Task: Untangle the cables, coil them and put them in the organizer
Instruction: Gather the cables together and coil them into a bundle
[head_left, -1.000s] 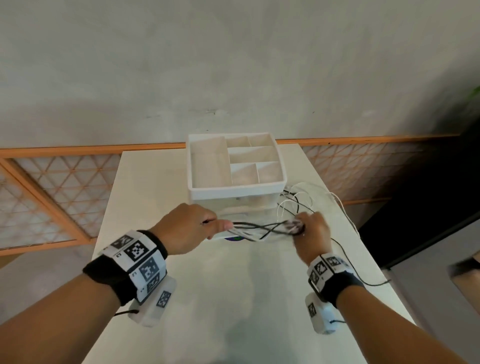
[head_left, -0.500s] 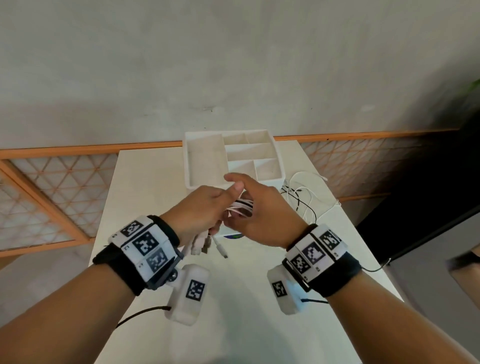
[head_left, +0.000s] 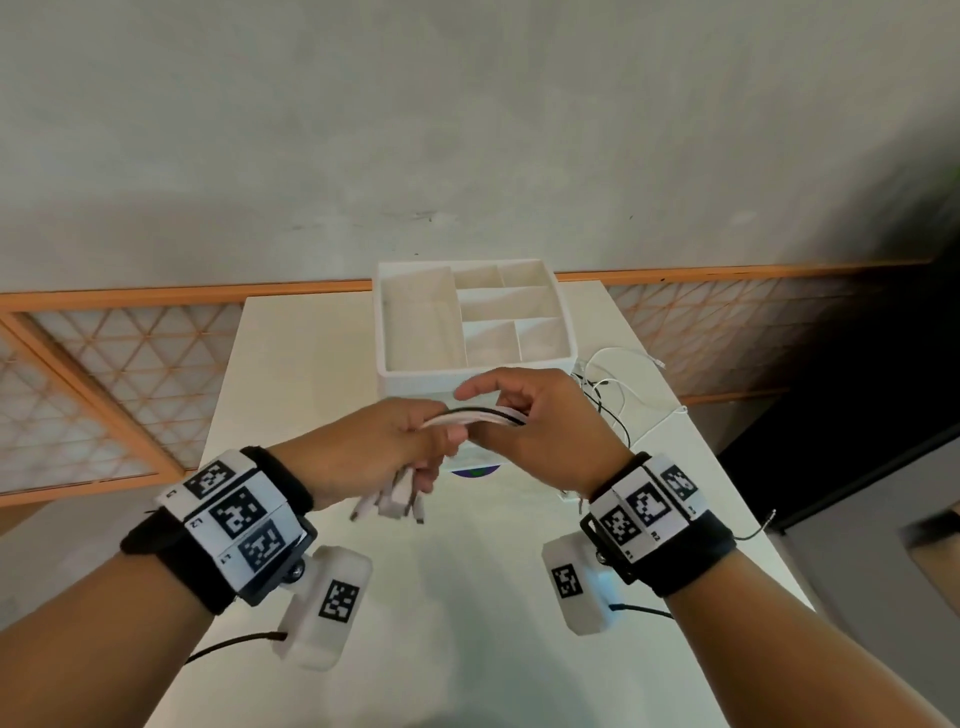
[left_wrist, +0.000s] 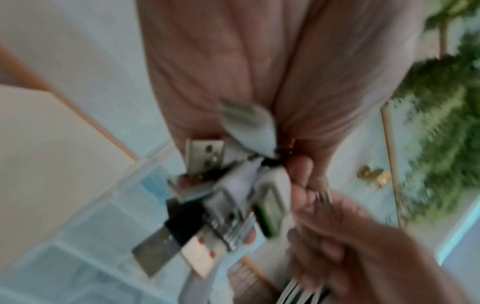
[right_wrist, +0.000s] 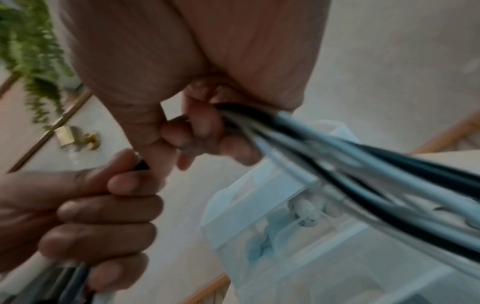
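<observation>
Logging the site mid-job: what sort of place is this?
Probably an indoor room at home or in an office: a white table against a plain wall, an orange lattice screen behind, and a leafy plant.

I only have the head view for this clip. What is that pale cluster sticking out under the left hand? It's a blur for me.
Observer: The left wrist view shows USB plugs bunched together, metal ends pointing out of the left hand.
Operator: All alike?
Observer: No. One has a black housing and another a green insert.
Operator: Is the right hand really gripping the cables?
Observer: Yes. In the right wrist view its fingers curl round black and white strands, which run out past the organizer.
</observation>
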